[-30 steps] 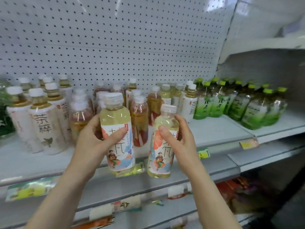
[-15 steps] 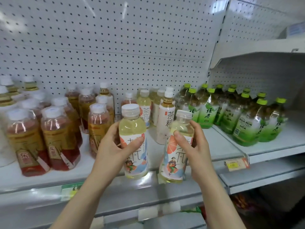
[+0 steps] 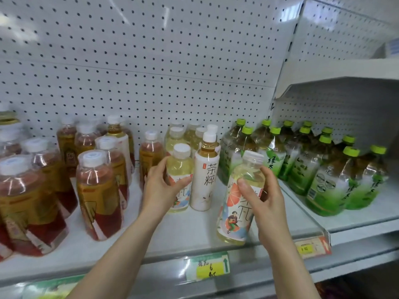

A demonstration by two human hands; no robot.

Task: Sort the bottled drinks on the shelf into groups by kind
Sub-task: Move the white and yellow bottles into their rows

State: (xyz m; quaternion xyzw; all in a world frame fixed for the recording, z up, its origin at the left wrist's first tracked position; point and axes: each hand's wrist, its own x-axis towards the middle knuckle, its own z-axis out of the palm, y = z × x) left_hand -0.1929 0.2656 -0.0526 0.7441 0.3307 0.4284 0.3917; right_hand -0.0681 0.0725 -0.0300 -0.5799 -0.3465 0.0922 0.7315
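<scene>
The left hand (image 3: 162, 188) curls round a pale yellow bottle (image 3: 180, 167) at its 3 o'clock, which stands upright on the shelf (image 3: 183, 229) just beside a white-label bottle (image 3: 206, 182). The right hand (image 3: 267, 203) grips a second pale bottle (image 3: 235, 216) at its 9 o'clock, tilted, near the shelf's front edge.

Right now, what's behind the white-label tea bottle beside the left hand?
A second white cap pokes up directly behind the white-label tea bottle, with pale yellow bottles beside it. Everything below that cap is covered, so its kind is unconfirmed.
</scene>
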